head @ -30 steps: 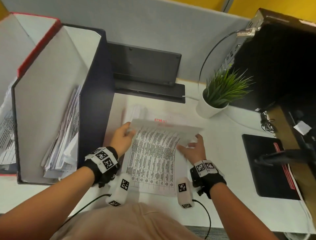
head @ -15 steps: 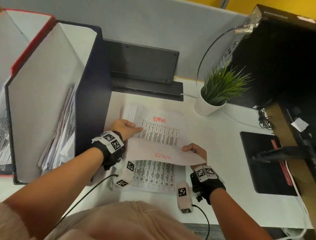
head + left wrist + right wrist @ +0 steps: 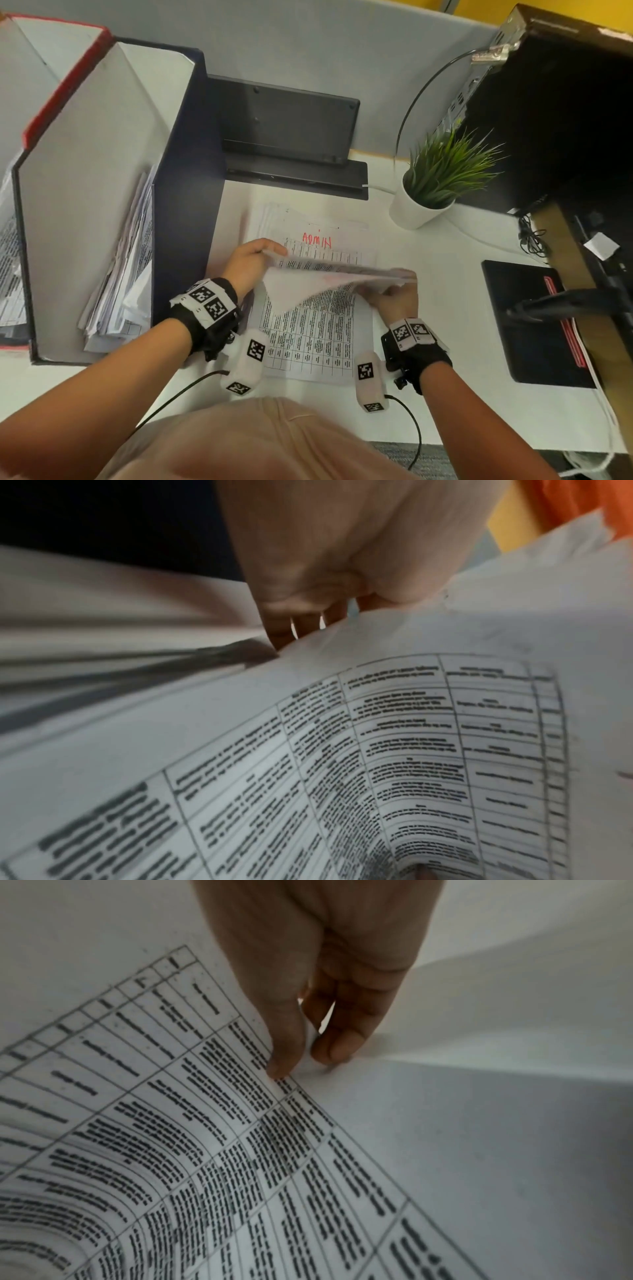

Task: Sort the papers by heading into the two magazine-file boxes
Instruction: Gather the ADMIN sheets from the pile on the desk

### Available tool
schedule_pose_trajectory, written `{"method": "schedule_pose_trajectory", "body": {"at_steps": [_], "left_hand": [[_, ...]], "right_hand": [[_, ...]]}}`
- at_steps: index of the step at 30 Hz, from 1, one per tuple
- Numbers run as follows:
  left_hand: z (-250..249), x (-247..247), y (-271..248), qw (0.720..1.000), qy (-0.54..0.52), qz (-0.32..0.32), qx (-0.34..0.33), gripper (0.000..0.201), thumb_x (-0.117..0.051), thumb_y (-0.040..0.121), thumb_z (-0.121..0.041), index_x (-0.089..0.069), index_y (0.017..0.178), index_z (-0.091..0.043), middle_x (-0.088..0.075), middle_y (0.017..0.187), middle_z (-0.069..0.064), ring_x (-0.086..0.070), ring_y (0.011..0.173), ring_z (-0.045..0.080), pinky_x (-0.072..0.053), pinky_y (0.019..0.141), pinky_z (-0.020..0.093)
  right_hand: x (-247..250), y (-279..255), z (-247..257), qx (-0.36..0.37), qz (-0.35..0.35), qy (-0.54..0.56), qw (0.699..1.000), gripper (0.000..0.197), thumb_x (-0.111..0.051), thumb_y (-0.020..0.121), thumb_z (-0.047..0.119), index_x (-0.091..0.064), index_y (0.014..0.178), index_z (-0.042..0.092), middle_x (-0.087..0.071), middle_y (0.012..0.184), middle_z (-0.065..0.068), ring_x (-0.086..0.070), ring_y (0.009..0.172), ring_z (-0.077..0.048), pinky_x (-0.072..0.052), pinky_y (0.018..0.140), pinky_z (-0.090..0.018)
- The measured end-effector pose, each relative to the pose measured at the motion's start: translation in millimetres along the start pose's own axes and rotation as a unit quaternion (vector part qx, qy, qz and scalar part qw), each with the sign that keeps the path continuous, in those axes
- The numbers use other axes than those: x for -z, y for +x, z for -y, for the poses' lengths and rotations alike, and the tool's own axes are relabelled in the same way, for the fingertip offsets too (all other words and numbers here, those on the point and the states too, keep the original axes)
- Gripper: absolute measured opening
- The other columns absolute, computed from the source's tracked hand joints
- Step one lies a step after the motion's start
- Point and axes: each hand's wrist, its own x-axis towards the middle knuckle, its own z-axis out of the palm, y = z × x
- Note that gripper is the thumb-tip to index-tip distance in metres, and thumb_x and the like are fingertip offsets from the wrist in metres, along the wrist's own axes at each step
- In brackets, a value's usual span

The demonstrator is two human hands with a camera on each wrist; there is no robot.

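Note:
A printed table sheet lies in front of me on the white desk, its far half bent up and back toward me. My left hand pinches the raised edge at its left corner; my right hand pinches it at the right. The wrist views show the left hand behind the curled sheet and the right hand nipping the sheet. Beneath lies a stack topped by a sheet headed ADMIN. The dark blue file box holding papers and the red-edged file box stand at the left.
A potted plant stands behind and right of the stack. A black stand sits against the partition. A black pad and a dark computer case fill the right side. Cables run from my wrists over the desk's near edge.
The top sheet's far edge was peeled back toward me, uncovering the ADMIN heading below. Now both hands hold that edge higher, and the right hand has moved up to it.

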Motion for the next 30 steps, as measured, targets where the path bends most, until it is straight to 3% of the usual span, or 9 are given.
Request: {"method": "schedule_pose_trajectory", "body": {"at_steps": [2, 5, 8, 10, 13, 16, 22, 25, 30], "left_hand": [[0, 0, -1, 0.999, -0.029, 0.000, 0.023, 0.039, -0.035, 0.087, 0.009, -0.063, 0.070, -0.012, -0.062, 0.089, 0.006, -0.054, 0.079, 0.018, -0.043, 0.063, 0.020], [-4, 2, 5, 0.996, -0.044, -0.039, 0.072, 0.031, -0.041, 0.085, 0.001, -0.062, 0.066, -0.011, -0.060, 0.070, 0.002, -0.052, 0.062, 0.012, -0.041, 0.054, 0.019], [-4, 8, 20, 0.985, -0.050, -0.086, 0.139, 0.026, -0.043, 0.087, -0.019, -0.066, 0.078, -0.009, -0.065, 0.081, 0.011, -0.056, 0.067, 0.023, -0.048, 0.067, 0.031], [-3, 14, 30, 0.981, 0.066, -0.103, 0.152, 0.031, -0.047, 0.085, -0.027, -0.067, 0.090, -0.004, -0.068, 0.094, 0.015, -0.060, 0.076, 0.028, -0.051, 0.074, 0.038], [1, 15, 35, 0.951, 0.262, -0.080, 0.142, 0.041, -0.067, 0.080, -0.038, -0.065, 0.099, -0.001, -0.068, 0.100, 0.013, -0.065, 0.090, 0.029, -0.052, 0.073, 0.033], [-1, 10, 33, 0.929, 0.337, -0.090, 0.124, 0.050, -0.081, 0.065, -0.042, -0.067, 0.092, -0.003, -0.069, 0.092, 0.010, -0.065, 0.083, 0.025, -0.054, 0.068, 0.030], [0, 7, 31, 0.928, 0.363, -0.075, 0.040, 0.020, -0.074, 0.078, -0.021, -0.066, 0.069, -0.006, -0.067, 0.078, 0.010, -0.060, 0.069, 0.022, -0.049, 0.064, 0.028], [0, 6, 28, 0.922, 0.382, -0.068, 0.017, 0.037, -0.063, 0.087, -0.017, -0.051, 0.053, -0.008, -0.053, 0.058, 0.005, -0.050, 0.055, 0.017, -0.043, 0.057, 0.025], [7, 2, 7, 0.903, 0.383, -0.111, -0.158, 0.023, -0.051, 0.094, -0.013, -0.069, 0.105, -0.002, -0.064, 0.101, 0.014, -0.061, 0.089, 0.030, -0.050, 0.079, 0.035]], "right_hand": [[2, 2, -1, 0.018, 0.033, -0.027, 0.999, 0.050, -0.077, 0.066, -0.008, -0.053, 0.108, 0.005, -0.064, 0.086, -0.007, -0.061, 0.074, -0.014, -0.053, 0.059, -0.011], [1, -2, 1, 0.005, 0.021, -0.072, 0.997, 0.012, -0.077, 0.071, 0.001, -0.066, 0.074, 0.005, -0.063, 0.070, -0.008, -0.055, 0.060, -0.016, -0.043, 0.050, -0.007], [4, -4, -1, -0.017, 0.022, -0.006, 1.000, 0.052, -0.055, 0.075, -0.018, -0.059, 0.037, 0.018, -0.052, 0.045, 0.003, -0.046, 0.056, -0.019, -0.040, 0.053, -0.019], [7, -3, -3, -0.079, 0.011, 0.071, 0.994, 0.056, -0.045, 0.069, -0.021, -0.052, 0.025, 0.014, -0.046, 0.035, 0.005, -0.041, 0.049, -0.019, -0.037, 0.045, -0.016], [5, -2, -5, -0.118, 0.006, 0.106, 0.987, 0.051, -0.043, 0.067, -0.018, -0.050, 0.025, 0.011, -0.047, 0.036, -0.001, -0.045, 0.044, -0.021, -0.040, 0.044, -0.017], [2, -2, -6, -0.139, 0.005, 0.144, 0.980, 0.046, -0.044, 0.064, -0.015, -0.047, 0.026, 0.010, -0.047, 0.048, -0.006, -0.045, 0.052, -0.024, -0.040, 0.055, -0.026], [1, 2, -4, -0.158, 0.006, 0.127, 0.979, 0.031, -0.052, 0.066, -0.010, -0.051, 0.041, 0.009, -0.045, 0.059, -0.006, -0.045, 0.054, -0.022, -0.041, 0.050, -0.023], [2, 2, 0, -0.153, -0.007, 0.156, 0.976, 0.029, -0.044, 0.076, -0.014, -0.047, 0.055, 0.006, -0.053, 0.048, -0.002, -0.053, 0.041, -0.013, -0.044, 0.039, -0.013], [3, 0, -10, -0.030, 0.004, 0.052, 0.998, 0.036, -0.046, 0.065, -0.014, -0.046, 0.037, 0.009, -0.052, 0.055, -0.013, -0.048, 0.053, -0.022, -0.041, 0.049, -0.019]]}}
